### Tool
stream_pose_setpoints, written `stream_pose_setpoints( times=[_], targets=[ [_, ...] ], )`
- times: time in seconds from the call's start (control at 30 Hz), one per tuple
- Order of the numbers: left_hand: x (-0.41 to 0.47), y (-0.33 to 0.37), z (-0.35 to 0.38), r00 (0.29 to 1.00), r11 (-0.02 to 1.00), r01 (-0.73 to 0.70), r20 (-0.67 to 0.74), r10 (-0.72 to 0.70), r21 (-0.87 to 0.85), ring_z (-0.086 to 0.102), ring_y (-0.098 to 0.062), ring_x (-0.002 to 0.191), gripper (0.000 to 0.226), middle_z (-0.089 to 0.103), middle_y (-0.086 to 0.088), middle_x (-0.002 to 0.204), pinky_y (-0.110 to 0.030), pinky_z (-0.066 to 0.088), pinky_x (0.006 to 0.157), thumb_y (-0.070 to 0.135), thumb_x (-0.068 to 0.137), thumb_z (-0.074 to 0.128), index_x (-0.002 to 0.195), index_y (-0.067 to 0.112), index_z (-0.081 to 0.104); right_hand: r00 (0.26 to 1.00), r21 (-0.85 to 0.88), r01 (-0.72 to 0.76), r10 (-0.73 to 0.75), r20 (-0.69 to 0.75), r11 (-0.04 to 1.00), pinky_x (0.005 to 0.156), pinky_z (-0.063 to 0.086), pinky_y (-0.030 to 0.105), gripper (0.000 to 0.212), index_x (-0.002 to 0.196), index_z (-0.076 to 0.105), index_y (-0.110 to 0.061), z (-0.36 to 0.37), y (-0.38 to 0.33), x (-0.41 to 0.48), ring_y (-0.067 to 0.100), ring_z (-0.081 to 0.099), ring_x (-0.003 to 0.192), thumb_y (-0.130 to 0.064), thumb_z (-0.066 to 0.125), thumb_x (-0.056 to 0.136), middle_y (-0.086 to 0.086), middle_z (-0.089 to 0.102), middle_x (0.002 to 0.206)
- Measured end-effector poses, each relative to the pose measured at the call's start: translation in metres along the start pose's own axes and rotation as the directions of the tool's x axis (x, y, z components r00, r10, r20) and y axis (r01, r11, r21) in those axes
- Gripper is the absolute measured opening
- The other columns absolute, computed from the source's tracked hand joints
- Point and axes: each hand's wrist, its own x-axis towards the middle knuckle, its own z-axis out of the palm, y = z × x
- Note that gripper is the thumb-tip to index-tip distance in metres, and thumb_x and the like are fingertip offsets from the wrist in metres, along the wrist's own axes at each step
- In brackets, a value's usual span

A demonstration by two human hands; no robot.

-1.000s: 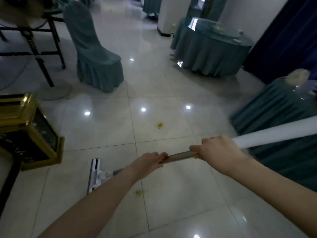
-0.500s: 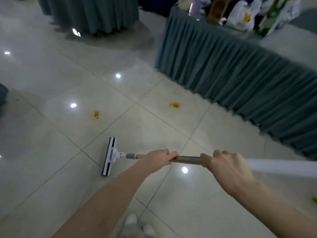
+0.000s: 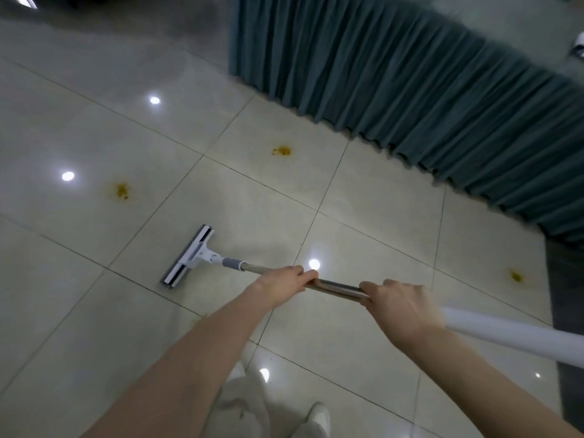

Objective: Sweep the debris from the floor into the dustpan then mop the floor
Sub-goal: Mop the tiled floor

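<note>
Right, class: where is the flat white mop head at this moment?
Head view: the flat white mop head rests on the glossy cream floor tiles, left of centre, just beyond the left hand.

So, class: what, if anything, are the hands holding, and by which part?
The mop, by its handle: left hand on the metal shaft nearer the head, right hand where the white section begins.

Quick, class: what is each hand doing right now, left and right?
Left hand: closed round the mop handle, lower down.
Right hand: closed round the same handle, higher up.
</note>
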Motion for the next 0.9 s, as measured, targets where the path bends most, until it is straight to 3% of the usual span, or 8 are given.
stream_pose_setpoints(
  times=[0.13, 0.27, 0.37, 0.43, 0.53, 0.63, 0.77, 0.9],
  targets=[
    [-0.001, 0.009, 0.011, 0.995, 0.987, 0.087, -0.028, -0.091, -0.134, 0.052, -0.028, 0.103, 0.029, 0.050, -0.011, 0.115, -0.045, 0.047, 0.086, 0.018, 0.099, 0.042, 0.128, 0.017, 0.041, 0.993, 0.000, 0.095, -0.095, 0.075, 0.995, 0.064, 0.034, 0.031, 0.027, 0.125, 0.046, -0.028, -0.001, 0.008, 0.003, 0.024, 0.063, 0.091, -0.034, 0.041, 0.100, 0.001, 0.059, 0.105],
    [-0.003, 0.031, 0.034, 0.962, 0.917, 0.221, -0.083, -0.261, -0.332, 0.046, -0.029, 0.122, 0.048, 0.045, -0.010, 0.134, -0.040, 0.040, 0.102, 0.014, 0.099, 0.042, 0.145, 0.017, 0.030, 0.948, 0.103, 0.183, -0.203, 0.245, 0.978, 0.068, 0.041, 0.029, 0.030, 0.126, 0.051, -0.031, -0.006, 0.023, 0.009, 0.024, 0.060, 0.088, -0.033, 0.050, 0.096, 0.001, 0.062, 0.101],
    [-0.007, 0.057, 0.054, 0.912, 0.860, 0.282, -0.159, -0.378, -0.426, 0.045, -0.030, 0.126, 0.052, 0.041, -0.012, 0.142, -0.038, 0.039, 0.105, 0.013, 0.099, 0.038, 0.149, 0.021, 0.024, 0.912, 0.136, 0.232, -0.264, 0.314, 0.963, 0.068, 0.040, 0.029, 0.032, 0.128, 0.050, -0.035, 0.001, 0.031, 0.008, 0.023, 0.060, 0.089, -0.034, 0.050, 0.096, 0.002, 0.063, 0.103],
    [-0.005, 0.075, 0.064, 0.858, 0.804, 0.338, -0.192, -0.477, -0.490, 0.053, -0.030, 0.116, 0.049, 0.044, -0.011, 0.140, -0.038, 0.044, 0.097, 0.018, 0.100, 0.037, 0.148, 0.022, 0.027, 0.898, 0.175, 0.243, -0.290, 0.330, 0.954, 0.067, 0.042, 0.029, 0.033, 0.129, 0.050, -0.035, 0.012, 0.038, 0.006, 0.023, 0.059, 0.085, -0.034, 0.049, 0.096, 0.003, 0.063, 0.103],
    [0.004, 0.106, 0.078, 0.733, 0.661, 0.429, -0.190, -0.653, -0.615, 0.057, -0.026, 0.106, 0.044, 0.052, -0.011, 0.130, -0.035, 0.046, 0.088, 0.029, 0.101, 0.037, 0.144, 0.022, 0.033, 0.877, 0.319, 0.207, -0.320, 0.358, 0.925, 0.055, 0.052, 0.028, 0.025, 0.120, 0.053, -0.030, 0.037, 0.050, 0.003, 0.021, 0.059, 0.057, -0.030, 0.050, 0.096, 0.000, 0.055, 0.084],
    [0.017, 0.138, 0.088, 0.632, 0.539, 0.466, -0.162, -0.758, -0.702, 0.057, -0.027, 0.105, 0.045, 0.054, -0.014, 0.127, -0.035, 0.046, 0.086, 0.033, 0.101, 0.038, 0.143, 0.019, 0.033, 0.871, 0.442, 0.180, -0.351, 0.343, 0.879, 0.054, 0.058, 0.032, 0.026, 0.118, 0.054, -0.027, 0.070, 0.067, 0.000, 0.018, 0.057, 0.043, -0.021, 0.051, 0.093, 0.004, 0.057, 0.084],
    [0.027, 0.185, 0.104, 0.533, 0.438, 0.474, -0.147, -0.833, -0.764, 0.053, -0.030, 0.117, 0.049, 0.051, -0.017, 0.133, -0.033, 0.042, 0.094, 0.031, 0.100, 0.041, 0.146, 0.015, 0.032, 0.821, 0.598, 0.121, -0.419, 0.388, 0.792, 0.046, 0.057, 0.032, 0.043, 0.132, 0.046, -0.025, 0.108, 0.094, -0.018, 0.018, 0.062, 0.046, -0.014, 0.055, 0.091, 0.007, 0.056, 0.089],
    [0.025, 0.229, 0.125, 0.452, 0.349, 0.497, -0.106, -0.885, -0.795, 0.054, -0.033, 0.113, 0.048, 0.053, -0.018, 0.127, -0.034, 0.042, 0.090, 0.037, 0.100, 0.041, 0.144, 0.019, 0.032, 0.766, 0.637, 0.160, -0.502, 0.402, 0.754, 0.058, 0.061, 0.041, 0.050, 0.136, 0.039, -0.022, 0.132, 0.106, -0.041, 0.026, 0.064, 0.059, -0.013, 0.056, 0.090, 0.013, 0.056, 0.100]
  ],
)
